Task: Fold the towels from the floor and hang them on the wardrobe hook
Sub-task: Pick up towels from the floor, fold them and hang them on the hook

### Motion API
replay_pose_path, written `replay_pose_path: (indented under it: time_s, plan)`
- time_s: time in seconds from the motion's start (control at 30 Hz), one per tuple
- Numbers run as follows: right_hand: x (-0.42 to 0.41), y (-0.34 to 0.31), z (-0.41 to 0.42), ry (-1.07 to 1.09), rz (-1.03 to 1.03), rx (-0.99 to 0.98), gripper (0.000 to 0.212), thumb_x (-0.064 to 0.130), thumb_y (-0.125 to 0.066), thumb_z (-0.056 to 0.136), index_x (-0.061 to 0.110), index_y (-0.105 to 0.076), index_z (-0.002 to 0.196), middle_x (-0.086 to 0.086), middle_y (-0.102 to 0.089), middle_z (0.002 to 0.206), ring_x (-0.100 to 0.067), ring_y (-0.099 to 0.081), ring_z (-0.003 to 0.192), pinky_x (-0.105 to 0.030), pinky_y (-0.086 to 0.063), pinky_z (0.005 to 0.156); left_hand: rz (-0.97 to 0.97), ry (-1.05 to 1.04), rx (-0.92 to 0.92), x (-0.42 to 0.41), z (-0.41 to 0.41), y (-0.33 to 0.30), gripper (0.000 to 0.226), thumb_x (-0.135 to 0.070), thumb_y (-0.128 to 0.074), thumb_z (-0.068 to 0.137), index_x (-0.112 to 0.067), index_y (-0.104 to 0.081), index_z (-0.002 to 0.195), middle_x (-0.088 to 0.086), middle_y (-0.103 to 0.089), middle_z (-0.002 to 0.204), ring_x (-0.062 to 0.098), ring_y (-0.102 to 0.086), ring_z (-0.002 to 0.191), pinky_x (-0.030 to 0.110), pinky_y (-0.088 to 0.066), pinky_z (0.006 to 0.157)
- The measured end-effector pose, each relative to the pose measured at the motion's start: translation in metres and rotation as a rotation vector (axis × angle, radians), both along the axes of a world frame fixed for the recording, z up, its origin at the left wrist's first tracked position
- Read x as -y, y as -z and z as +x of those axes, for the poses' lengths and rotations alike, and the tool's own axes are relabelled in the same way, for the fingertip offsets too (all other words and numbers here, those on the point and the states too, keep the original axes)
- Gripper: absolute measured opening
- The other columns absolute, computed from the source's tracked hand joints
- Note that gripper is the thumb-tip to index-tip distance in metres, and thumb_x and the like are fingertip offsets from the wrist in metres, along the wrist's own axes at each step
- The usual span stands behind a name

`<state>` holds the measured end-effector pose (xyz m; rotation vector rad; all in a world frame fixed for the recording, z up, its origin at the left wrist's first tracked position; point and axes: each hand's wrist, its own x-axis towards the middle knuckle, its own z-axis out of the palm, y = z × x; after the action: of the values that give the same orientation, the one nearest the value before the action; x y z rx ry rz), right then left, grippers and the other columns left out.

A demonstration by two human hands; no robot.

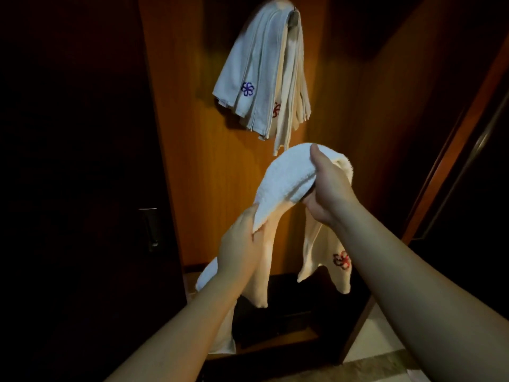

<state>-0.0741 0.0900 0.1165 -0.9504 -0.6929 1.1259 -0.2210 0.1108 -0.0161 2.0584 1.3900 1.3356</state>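
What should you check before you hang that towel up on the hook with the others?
1. Both hands hold the towel: ok. The left hand grips one end, the right hand grips the top.
2. Towel folded neatly: not ok. Loose ends dangle unevenly.
3. Hook in sight: ok, at the top of the wardrobe panel.
4. Room left on the hook: cannot tell. The hanging towels cover most of it.
5. Way up to the hook free: ok. Nothing lies between.
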Motion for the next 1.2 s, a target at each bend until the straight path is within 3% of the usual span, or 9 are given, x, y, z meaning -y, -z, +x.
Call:
replay_pose_path:
  time_s: [0.13, 0.37, 0.47, 0.7, 0.8, 0.9, 1.0, 1.1, 1.2]
  plan:
    - [0.0, -0.006, 0.009, 0.017, 0.029, -0.022, 0.043, 0.044, -0.059, 0.098, 0.016, -0.054, 0.13, -0.005, -0.075, 0.113, -0.022, -0.071, 0.104, -0.039, -0.058, 0.081, -0.019, -0.144, -0.086, -0.016, -0.023, 0.0, 0.022, -0.024, -0.051, 0.092, -0.039, -0.059, 0.106, -0.02, -0.061, 0.08, 0.003, -0.059, 0.069, 0.034, -0.055, 0.056]
    - [-0.005, -0.026, 0.033, 0.166, 0.056, -0.05, 0.022, 0.04, -0.063, 0.097, 0.021, -0.058, 0.106, -0.003, -0.073, 0.107, -0.018, -0.072, 0.097, -0.039, -0.06, 0.087, -0.001, -0.281, -0.36, -0.05, -0.083, 0.005, 0.016, -0.021, -0.057, 0.089, -0.025, -0.071, 0.094, -0.013, -0.049, 0.078, 0.013, -0.049, 0.065, 0.027, -0.031, 0.05]
    - [-0.008, -0.024, 0.046, 0.197, 0.037, -0.033, 0.023, 0.042, -0.065, 0.095, 0.022, -0.058, 0.104, -0.002, -0.072, 0.108, -0.017, -0.071, 0.097, -0.036, -0.061, 0.086, -0.013, -0.288, -0.326, -0.059, -0.11, -0.002, 0.018, -0.024, -0.059, 0.087, -0.022, -0.073, 0.098, -0.004, -0.058, 0.089, 0.023, -0.058, 0.085, 0.035, -0.044, 0.064]
    - [-0.013, -0.029, 0.075, 0.31, 0.01, -0.094, 0.035, 0.045, -0.073, 0.088, 0.022, -0.059, 0.11, -0.005, -0.076, 0.101, -0.023, -0.075, 0.092, -0.047, -0.06, 0.087, -0.026, -0.139, -0.092, -0.044, -0.143, -0.055, 0.015, -0.026, -0.067, 0.086, -0.037, -0.061, 0.078, -0.012, -0.064, 0.075, 0.004, -0.06, 0.07, 0.027, -0.042, 0.056]
    - [-0.018, -0.038, 0.081, 0.308, 0.035, -0.167, 0.041, 0.042, -0.073, 0.088, 0.021, -0.057, 0.12, -0.008, -0.073, 0.112, -0.028, -0.073, 0.098, -0.05, -0.06, 0.086, 0.083, 0.058, 0.364, -0.028, -0.16, -0.101, 0.012, -0.035, -0.075, 0.074, -0.041, -0.069, 0.083, -0.016, -0.068, 0.077, -0.003, -0.06, 0.07, 0.026, -0.047, 0.064]
    - [-0.022, -0.044, 0.079, 0.269, 0.068, -0.252, 0.038, 0.04, -0.069, 0.092, 0.017, -0.058, 0.12, -0.012, -0.077, 0.103, -0.033, -0.075, 0.09, -0.052, -0.061, 0.078, -0.039, 0.475, 0.845, -0.015, -0.162, -0.116, 0.055, -0.05, -0.089, 0.063, -0.029, -0.071, 0.11, -0.005, -0.073, 0.102, 0.012, -0.069, 0.093, 0.031, -0.059, 0.077]
    - [-0.026, -0.042, 0.077, 0.195, 0.073, -0.314, 0.049, 0.045, -0.059, 0.097, 0.012, -0.053, 0.133, -0.017, -0.073, 0.116, -0.039, -0.071, 0.102, -0.055, -0.055, 0.092, -0.376, 0.431, 0.617, -0.004, -0.147, -0.086, 0.061, -0.04, -0.097, 0.05, -0.015, -0.076, 0.103, 0.005, -0.076, 0.099, 0.02, -0.073, 0.092, 0.041, -0.061, 0.085]
    - [-0.026, -0.037, 0.083, 0.169, 0.055, -0.309, 0.053, 0.046, -0.042, 0.105, 0.007, -0.05, 0.139, -0.019, -0.067, 0.126, -0.039, -0.067, 0.111, -0.053, -0.052, 0.097, -0.272, 0.188, 0.525, -0.005, -0.153, -0.077, 0.027, -0.013, -0.072, 0.071, -0.023, -0.072, 0.096, 0.004, -0.075, 0.094, 0.032, -0.069, 0.092, 0.042, -0.058, 0.073]
    - [-0.027, -0.028, 0.088, 0.178, 0.03, -0.326, 0.048, 0.041, -0.038, 0.107, 0.006, -0.051, 0.137, -0.019, -0.069, 0.123, -0.037, -0.07, 0.104, -0.048, -0.059, 0.074, -0.128, 0.177, 0.661, -0.007, -0.163, -0.087, 0.03, -0.005, -0.068, 0.079, -0.034, -0.071, 0.084, -0.006, -0.075, 0.086, 0.023, -0.072, 0.078, 0.028, -0.056, 0.053]
